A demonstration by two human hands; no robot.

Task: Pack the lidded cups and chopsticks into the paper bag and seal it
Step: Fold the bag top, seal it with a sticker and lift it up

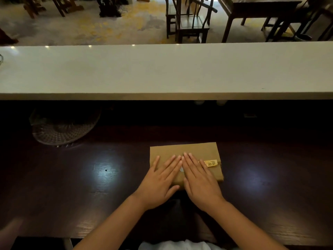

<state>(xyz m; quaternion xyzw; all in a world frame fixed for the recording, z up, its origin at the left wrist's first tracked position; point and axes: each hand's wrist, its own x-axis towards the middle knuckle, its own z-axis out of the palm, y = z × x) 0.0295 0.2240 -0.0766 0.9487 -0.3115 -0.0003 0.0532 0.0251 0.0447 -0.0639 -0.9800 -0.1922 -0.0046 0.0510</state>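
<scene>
A brown paper bag (183,150) lies flat and folded on the dark wooden table (90,177) in front of me. My left hand (160,179) and my right hand (200,179) rest palm down on its near half, fingers straight and fingertips almost touching. A yellow printed label (210,163) sticks out from under my right hand near the bag's right edge. A small white patch (181,169) shows between my hands. No cups or chopsticks are visible; whatever is in the bag is hidden.
A clear glass dish (63,129) sits at the back left of the table. A raised pale counter (162,73) runs across behind the table. Dark wooden chairs (189,20) and tables stand on the floor beyond.
</scene>
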